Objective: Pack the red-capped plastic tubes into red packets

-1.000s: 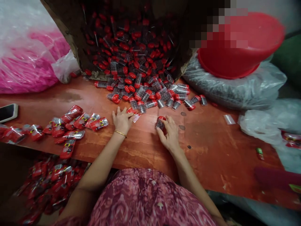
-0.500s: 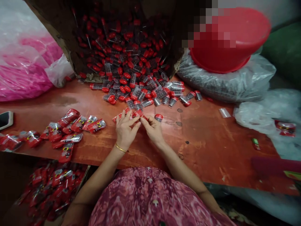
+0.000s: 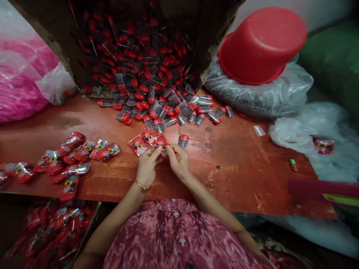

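Note:
My left hand point(image 3: 146, 170) and my right hand point(image 3: 180, 163) meet over the table, thumbs and fingertips pinching the near edge of a small flat red printed packet point(image 3: 160, 141). Two similar red packets lie just beyond my left fingers: a square-looking one point(image 3: 138, 145) and another point(image 3: 147, 135) partly overlapped by the held one. Beside my right fingers stands or lies a small clear container with a red cap and dark contents point(image 3: 183, 141); its lower part is hidden by the hand.
A carton point(image 3: 53, 33) on its side spills red-capped containers point(image 3: 168, 101) onto the red-brown table point(image 3: 241, 168). Red-wrapped containers point(image 3: 70, 160) lie at left, above a lower box of more point(image 3: 56, 228). A red bucket point(image 3: 263, 45) sits upturned on a plastic bag point(image 3: 260, 99).
My fingers have closed in on the packet's near edge, and my left hand, earlier spread over the packets, has drawn back and uncovered them. The whole view has shifted slightly.

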Demonstrator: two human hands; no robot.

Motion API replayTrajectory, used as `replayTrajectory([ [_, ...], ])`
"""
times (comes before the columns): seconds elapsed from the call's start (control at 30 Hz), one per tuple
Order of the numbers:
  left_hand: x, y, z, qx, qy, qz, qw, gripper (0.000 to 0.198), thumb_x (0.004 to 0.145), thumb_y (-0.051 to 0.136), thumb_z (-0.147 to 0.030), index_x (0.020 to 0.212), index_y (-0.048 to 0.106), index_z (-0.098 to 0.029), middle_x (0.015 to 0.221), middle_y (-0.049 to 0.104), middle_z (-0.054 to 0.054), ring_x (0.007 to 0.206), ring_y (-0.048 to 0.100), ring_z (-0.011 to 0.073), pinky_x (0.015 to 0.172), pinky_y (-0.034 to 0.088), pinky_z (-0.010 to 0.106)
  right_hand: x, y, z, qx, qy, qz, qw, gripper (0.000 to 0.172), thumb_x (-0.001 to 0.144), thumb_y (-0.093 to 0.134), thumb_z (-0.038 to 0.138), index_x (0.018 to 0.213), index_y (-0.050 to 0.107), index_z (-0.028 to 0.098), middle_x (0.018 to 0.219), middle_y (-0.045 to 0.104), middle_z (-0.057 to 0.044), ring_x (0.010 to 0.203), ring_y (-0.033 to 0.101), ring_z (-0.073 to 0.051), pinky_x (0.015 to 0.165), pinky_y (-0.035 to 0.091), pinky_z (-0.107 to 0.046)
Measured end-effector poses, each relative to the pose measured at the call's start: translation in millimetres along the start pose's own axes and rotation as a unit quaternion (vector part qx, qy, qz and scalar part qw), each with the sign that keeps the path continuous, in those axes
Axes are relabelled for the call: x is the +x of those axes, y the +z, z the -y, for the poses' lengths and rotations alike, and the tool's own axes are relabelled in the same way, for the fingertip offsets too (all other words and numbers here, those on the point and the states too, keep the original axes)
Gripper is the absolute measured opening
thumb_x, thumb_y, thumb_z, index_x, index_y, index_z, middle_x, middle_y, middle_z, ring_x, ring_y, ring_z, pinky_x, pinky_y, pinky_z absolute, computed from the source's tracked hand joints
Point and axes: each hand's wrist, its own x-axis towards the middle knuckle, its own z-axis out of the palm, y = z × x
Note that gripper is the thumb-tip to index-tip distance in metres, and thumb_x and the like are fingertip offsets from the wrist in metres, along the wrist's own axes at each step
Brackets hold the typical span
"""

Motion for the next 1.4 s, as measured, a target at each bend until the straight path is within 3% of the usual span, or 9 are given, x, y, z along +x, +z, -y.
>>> replayTrajectory([
  [0.1, 4, -0.2, -4, -0.017, -0.019, -0.003, 1.0, 0.034, 0.046, 0.082, -0.035, 0.062, 0.059, -0.015, 0.058, 0.063, -0.003, 0.053, 0.056, 0.0076, 0.053, 0.043, 0.018, 4, -17, -8, -0.15, -0.005, -0.035, 0.988, 0.04, 0.09, 0.033, 0.048, 0.079, 0.057, 0.018, 0.073, 0.057, -0.006, 0.071, 0.052, -0.019, 0.068, 0.041, -0.033],
  [0.2, 6, 0.6, -7, -0.042, -0.053, 0.001, 0.998, 0.03, 0.051, 0.08, -0.033, 0.065, 0.059, -0.016, 0.058, 0.064, -0.003, 0.053, 0.058, 0.0084, 0.052, 0.044, 0.019, 8, -34, -23, -0.343, 0.044, -0.108, 0.932, 0.046, 0.081, 0.046, 0.057, 0.09, 0.058, 0.014, 0.09, 0.058, -0.017, 0.089, 0.051, -0.031, 0.079, 0.038, -0.046],
  [0.3, 7, 2.8, -7, -0.058, -0.088, 0.01, 0.994, 0.025, 0.059, 0.076, -0.033, 0.07, 0.06, -0.017, 0.062, 0.066, -0.002, 0.056, 0.061, 0.0101, 0.053, 0.044, 0.02, 7, -43, -35, -0.404, 0.078, -0.096, 0.906, 0.036, 0.078, 0.052, 0.051, 0.082, 0.057, 0.015, 0.089, 0.057, -0.018, 0.092, 0.05, -0.034, 0.078, 0.037, -0.049],
  [0.4, 9, 3.3, -5, -0.062, -0.102, 0.007, 0.993, 0.025, 0.059, 0.076, -0.033, 0.071, 0.06, -0.017, 0.061, 0.065, -0.001, 0.056, 0.062, 0.0105, 0.052, 0.044, 0.019, 0, -46, -37, -0.305, 0.069, -0.049, 0.949, 0.021, 0.079, 0.051, 0.039, 0.081, 0.053, 0.018, 0.08, 0.057, -0.009, 0.078, 0.053, -0.025, 0.072, 0.042, -0.041],
  [0.5, 9, 1.6, -2, -0.051, -0.092, 0.004, 0.994, 0.029, 0.056, 0.078, -0.035, 0.071, 0.061, -0.017, 0.061, 0.065, -0.001, 0.057, 0.062, 0.0105, 0.052, 0.044, 0.019, -10, -48, -29, -0.091, 0.077, -0.046, 0.992, 0.016, 0.079, 0.051, 0.035, 0.084, 0.049, 0.02, 0.07, 0.054, 0.0, 0.063, 0.052, -0.016, 0.062, 0.044, -0.031],
  [0.63, 7, 1.4, -3, -0.028, -0.058, 0.002, 0.998, 0.036, 0.046, 0.082, -0.039, 0.066, 0.062, -0.016, 0.06, 0.065, -0.002, 0.052, 0.057, 0.0076, 0.051, 0.044, 0.018, -25, -54, -10, 0.081, 0.1, -0.059, 0.99, 0.019, 0.078, 0.057, 0.034, 0.09, 0.051, 0.021, 0.074, 0.058, 0.001, 0.061, 0.055, -0.013, 0.057, 0.047, -0.027],
  [0.8, 5, 6.1, -8, -0.023, -0.049, -0.007, 0.999, 0.041, 0.038, 0.084, -0.041, 0.061, 0.061, -0.015, 0.058, 0.063, -0.003, 0.05, 0.056, 0.0065, 0.05, 0.044, 0.017, -38, -58, 5, 0.123, 0.123, -0.008, 0.985, 0.018, 0.078, 0.06, 0.034, 0.091, 0.056, 0.022, 0.07, 0.059, 0.002, 0.056, 0.055, -0.011, 0.054, 0.047, -0.025],
  [1.1, 2, 4.4, -5, -0.007, -0.06, 0.033, 0.998, 0.039, 0.047, 0.081, -0.046, 0.064, 0.064, -0.015, 0.063, 0.066, -0.001, 0.055, 0.059, 0.008, 0.054, 0.045, 0.019, -38, -52, 12, 0.18, 0.165, 0.037, 0.969, 0.024, 0.075, 0.064, 0.04, 0.087, 0.057, 0.021, 0.065, 0.059, 0.003, 0.048, 0.052, -0.01, 0.045, 0.047, -0.023],
  [1.4, 1, 3.5, -3, 0.061, -0.009, 0.03, 0.998, 0.044, 0.044, 0.079, -0.053, 0.059, 0.064, -0.014, 0.056, 0.062, -0.001, 0.049, 0.053, 0.0074, 0.052, 0.04, 0.019, -31, -51, 13, 0.182, 0.179, -0.009, 0.967, 0.023, 0.072, 0.066, 0.038, 0.084, 0.058, 0.02, 0.066, 0.057, 0.004, 0.045, 0.048, -0.007, 0.04, 0.045, -0.02],
])
